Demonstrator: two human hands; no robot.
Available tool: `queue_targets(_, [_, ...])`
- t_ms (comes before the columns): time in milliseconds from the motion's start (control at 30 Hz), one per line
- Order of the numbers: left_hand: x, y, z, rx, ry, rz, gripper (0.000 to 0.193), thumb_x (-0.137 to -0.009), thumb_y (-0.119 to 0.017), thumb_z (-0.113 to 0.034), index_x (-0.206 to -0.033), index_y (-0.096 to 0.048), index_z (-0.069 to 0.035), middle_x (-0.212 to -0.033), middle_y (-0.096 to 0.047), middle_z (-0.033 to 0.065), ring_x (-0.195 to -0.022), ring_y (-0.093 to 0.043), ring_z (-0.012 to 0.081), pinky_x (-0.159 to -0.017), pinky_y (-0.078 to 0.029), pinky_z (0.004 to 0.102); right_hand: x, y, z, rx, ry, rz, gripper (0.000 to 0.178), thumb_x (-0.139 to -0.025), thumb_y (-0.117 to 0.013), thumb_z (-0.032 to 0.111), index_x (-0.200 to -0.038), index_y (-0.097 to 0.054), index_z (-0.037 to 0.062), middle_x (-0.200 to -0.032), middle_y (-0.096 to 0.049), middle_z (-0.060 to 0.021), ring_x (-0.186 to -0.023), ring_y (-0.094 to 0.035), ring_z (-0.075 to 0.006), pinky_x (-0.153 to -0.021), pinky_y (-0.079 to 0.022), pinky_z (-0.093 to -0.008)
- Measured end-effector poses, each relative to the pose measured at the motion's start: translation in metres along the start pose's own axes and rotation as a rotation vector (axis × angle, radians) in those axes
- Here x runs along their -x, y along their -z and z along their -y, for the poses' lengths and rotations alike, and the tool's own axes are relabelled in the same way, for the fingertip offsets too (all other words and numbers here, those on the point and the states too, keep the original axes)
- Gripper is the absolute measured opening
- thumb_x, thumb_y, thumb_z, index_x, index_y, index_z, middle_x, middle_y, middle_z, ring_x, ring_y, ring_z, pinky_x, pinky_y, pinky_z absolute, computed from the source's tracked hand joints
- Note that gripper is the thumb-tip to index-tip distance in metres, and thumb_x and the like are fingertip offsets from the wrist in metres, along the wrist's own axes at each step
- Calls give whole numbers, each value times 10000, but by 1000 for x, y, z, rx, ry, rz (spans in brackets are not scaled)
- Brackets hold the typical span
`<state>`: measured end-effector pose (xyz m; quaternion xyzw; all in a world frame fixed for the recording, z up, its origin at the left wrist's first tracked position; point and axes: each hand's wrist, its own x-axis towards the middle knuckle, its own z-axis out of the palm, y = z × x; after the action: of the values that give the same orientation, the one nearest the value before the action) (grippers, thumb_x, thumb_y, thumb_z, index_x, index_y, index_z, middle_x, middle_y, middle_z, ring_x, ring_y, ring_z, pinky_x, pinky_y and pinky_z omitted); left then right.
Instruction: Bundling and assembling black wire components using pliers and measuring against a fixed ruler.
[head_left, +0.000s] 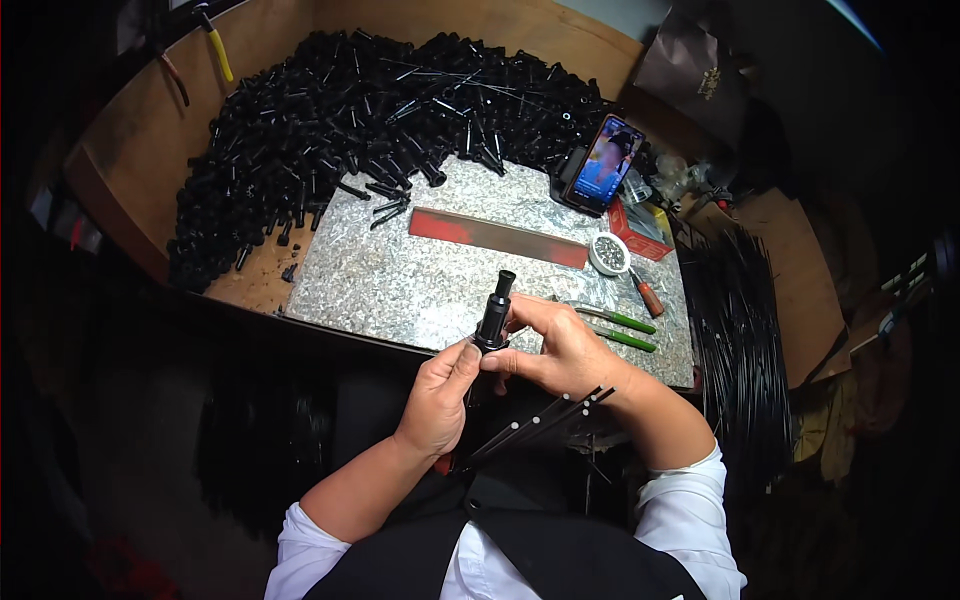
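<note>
Near the front edge of the speckled stone board (350, 270), a black stepped cylinder (494, 318) stands upright between my hands, its narrow flared end on top. My left hand (437, 395) pinches its lower end with the thumb. From the right, my right hand (560, 345) closes round it, the thumb low and the fingers partly hidden behind it. Several thin black rods (530, 428) with pale dots lie slanted below my hands, in front of my lap. Beyond the cylinder rests a long flat bar (500, 238), greyish brown with red ends.
Behind the board rises a heap of black cylindrical parts (350, 120). At right are green-handled pliers (620, 322), a red-handled screwdriver (648, 297), a white bowl (594, 262) of small metal pieces, a red box (640, 232) and a phone (606, 165). Long black rods (740, 350) stand alongside.
</note>
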<state>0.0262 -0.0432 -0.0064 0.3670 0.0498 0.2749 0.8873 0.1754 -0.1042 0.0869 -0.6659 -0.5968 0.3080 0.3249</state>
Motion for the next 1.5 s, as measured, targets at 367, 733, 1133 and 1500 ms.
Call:
queue_targets(367, [-2,-1,-9,0,67,21,364,-1010,-379,-262,-1161,-544,25,-972,-583,51,-840,-533,121,-740,-451,269,-4,0,-2,-106,19,-10,232,-731,-776,133,-834,-609,10,-757,-607,-66,-689,-605,-146,-651,-492,-280])
queue_targets(733, [-2,1,-15,23,63,-61,394,-991,-408,-264,-1213,-491,51,-1154,-576,134,-975,-610,192,-806,-520,326,9,-52,-65,-513,-80,-167,354,-786,-744,120,-978,-458,39,-748,-512,9,-649,-502,-59,-563,-424,-201])
queue_targets(1133, [-1,13,-19,143,114,-21,409,-974,-454,-253,-1275,-461,24,-1200,-545,140,-955,-627,214,-671,-593,349,10,-70,-38,-855,-155,-119,194,-901,-617,175,-786,-601,20,-656,-553,13,-494,-512,-46,-452,-396,-177])
queue_targets(1500, [-2,17,-17,223,116,-59,382,-958,-477,-186,-1272,-443,27,-1292,-485,201,-1027,-601,277,-620,-589,430,12,-71,-40,-836,-73,-130,194,-913,-594,190,-849,-626,9,-693,-563,-10,-490,-515,-54,-459,-397,-189])
